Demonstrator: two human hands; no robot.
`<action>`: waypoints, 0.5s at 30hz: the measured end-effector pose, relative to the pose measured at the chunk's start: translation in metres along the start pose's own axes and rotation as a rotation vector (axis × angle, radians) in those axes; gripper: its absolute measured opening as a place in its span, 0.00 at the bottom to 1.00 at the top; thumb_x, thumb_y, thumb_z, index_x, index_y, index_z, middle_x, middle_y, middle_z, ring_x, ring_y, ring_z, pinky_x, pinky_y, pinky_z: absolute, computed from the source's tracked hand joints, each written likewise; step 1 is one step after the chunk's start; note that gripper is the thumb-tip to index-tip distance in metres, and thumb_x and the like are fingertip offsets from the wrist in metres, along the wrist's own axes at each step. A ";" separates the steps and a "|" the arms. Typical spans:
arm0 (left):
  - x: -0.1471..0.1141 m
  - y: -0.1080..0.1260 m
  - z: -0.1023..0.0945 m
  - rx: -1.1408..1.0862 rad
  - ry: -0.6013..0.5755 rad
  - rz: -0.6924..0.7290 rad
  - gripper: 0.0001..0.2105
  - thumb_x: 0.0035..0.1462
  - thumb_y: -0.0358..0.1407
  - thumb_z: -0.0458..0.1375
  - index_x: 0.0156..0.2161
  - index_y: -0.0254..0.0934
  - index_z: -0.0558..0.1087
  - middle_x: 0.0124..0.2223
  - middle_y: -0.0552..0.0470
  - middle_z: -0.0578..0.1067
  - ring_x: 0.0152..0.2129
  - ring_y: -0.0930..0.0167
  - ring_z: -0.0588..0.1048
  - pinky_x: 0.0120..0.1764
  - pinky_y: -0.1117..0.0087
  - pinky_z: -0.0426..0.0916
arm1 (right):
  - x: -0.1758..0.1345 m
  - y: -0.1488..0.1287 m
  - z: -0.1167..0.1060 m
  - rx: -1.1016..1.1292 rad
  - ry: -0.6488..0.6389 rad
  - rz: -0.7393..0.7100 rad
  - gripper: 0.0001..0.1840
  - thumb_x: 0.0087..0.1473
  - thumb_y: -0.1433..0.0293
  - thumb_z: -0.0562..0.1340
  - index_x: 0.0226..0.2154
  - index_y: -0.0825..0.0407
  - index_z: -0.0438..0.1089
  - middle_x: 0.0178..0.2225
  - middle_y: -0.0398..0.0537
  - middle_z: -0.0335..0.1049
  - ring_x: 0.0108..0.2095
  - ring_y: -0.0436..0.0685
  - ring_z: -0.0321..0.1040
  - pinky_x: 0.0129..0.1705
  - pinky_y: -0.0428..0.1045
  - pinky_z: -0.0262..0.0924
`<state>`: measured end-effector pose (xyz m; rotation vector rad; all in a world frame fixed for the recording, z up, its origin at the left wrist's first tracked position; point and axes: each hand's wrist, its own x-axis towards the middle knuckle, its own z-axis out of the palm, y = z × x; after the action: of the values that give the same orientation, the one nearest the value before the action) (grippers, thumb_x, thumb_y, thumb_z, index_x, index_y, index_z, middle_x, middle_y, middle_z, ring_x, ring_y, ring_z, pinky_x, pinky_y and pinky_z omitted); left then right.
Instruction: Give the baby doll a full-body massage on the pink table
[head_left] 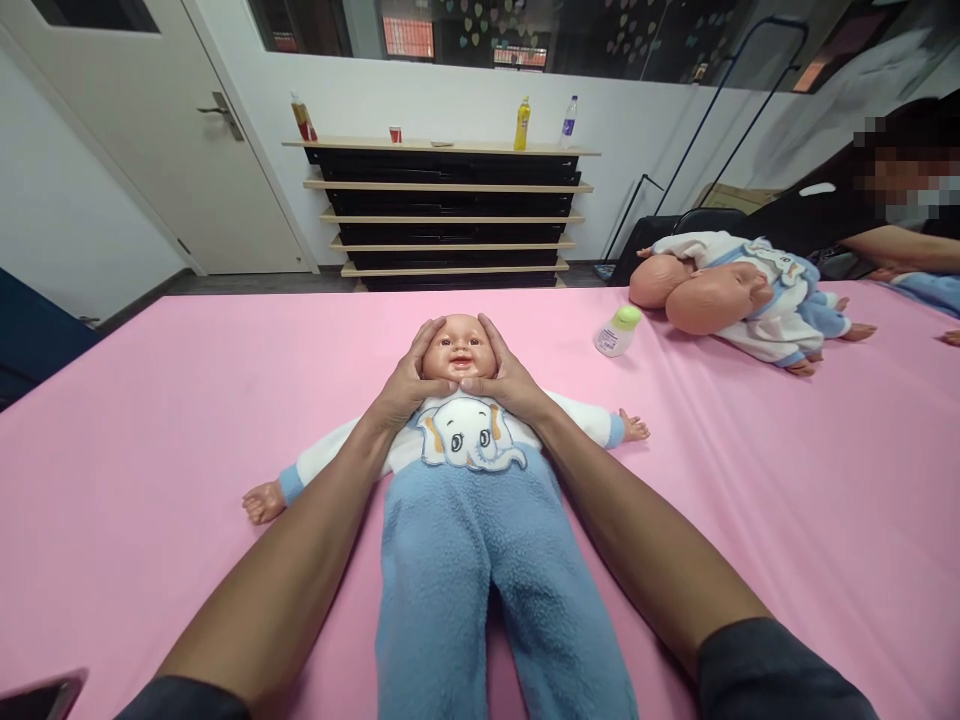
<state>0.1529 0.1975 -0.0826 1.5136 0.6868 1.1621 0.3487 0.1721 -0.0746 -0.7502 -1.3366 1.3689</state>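
A baby doll (472, 510) lies on its back with its face up and its arms spread wide. It wears a white top with an elephant patch (472, 437) on the chest and fuzzy blue trousers. Against one side of its head my left hand (409, 385) is cupped, fingers along the cheek and temple. My right hand (511, 380) mirrors it on the other side. Both thumbs meet beneath the chin, over the neck, so the head is held between my palms. The doll's feet are out of view.
A pink sheet (165, 430) covers the table. Toward the back right stand a small bottle with a green cap (616, 332) and two more dolls (772, 295) lying together. Another person (840, 200) sits at the right. A dark phone-like object (41, 698) lies at the lower left.
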 end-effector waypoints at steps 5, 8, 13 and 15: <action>0.000 -0.001 0.002 -0.179 -0.034 -0.038 0.44 0.40 0.29 0.62 0.65 0.51 0.59 0.70 0.53 0.52 0.63 0.53 0.59 0.64 0.48 0.57 | 0.001 0.001 -0.002 0.193 -0.047 0.025 0.61 0.37 0.67 0.76 0.67 0.35 0.46 0.68 0.42 0.47 0.65 0.65 0.54 0.64 0.63 0.56; 0.000 0.000 0.005 -0.249 -0.016 -0.054 0.41 0.41 0.29 0.59 0.65 0.49 0.60 0.70 0.52 0.53 0.63 0.53 0.59 0.64 0.47 0.56 | 0.001 0.001 -0.002 0.277 -0.050 0.047 0.60 0.37 0.68 0.75 0.67 0.35 0.47 0.68 0.43 0.49 0.63 0.64 0.57 0.64 0.62 0.58; -0.001 0.001 0.006 -0.053 -0.006 -0.010 0.45 0.40 0.32 0.67 0.66 0.50 0.58 0.70 0.52 0.52 0.65 0.50 0.55 0.65 0.48 0.53 | 0.000 -0.002 0.002 0.065 0.025 -0.009 0.63 0.35 0.66 0.77 0.68 0.36 0.47 0.68 0.42 0.47 0.66 0.65 0.50 0.67 0.62 0.51; -0.001 0.001 0.005 0.032 0.013 0.007 0.49 0.38 0.32 0.70 0.67 0.49 0.57 0.70 0.51 0.51 0.66 0.50 0.53 0.66 0.49 0.51 | -0.001 -0.002 0.003 -0.036 0.054 -0.028 0.66 0.32 0.67 0.78 0.68 0.38 0.46 0.69 0.42 0.45 0.68 0.65 0.46 0.68 0.62 0.47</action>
<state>0.1570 0.1945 -0.0819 1.5375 0.7131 1.1721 0.3464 0.1697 -0.0719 -0.7844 -1.3279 1.2972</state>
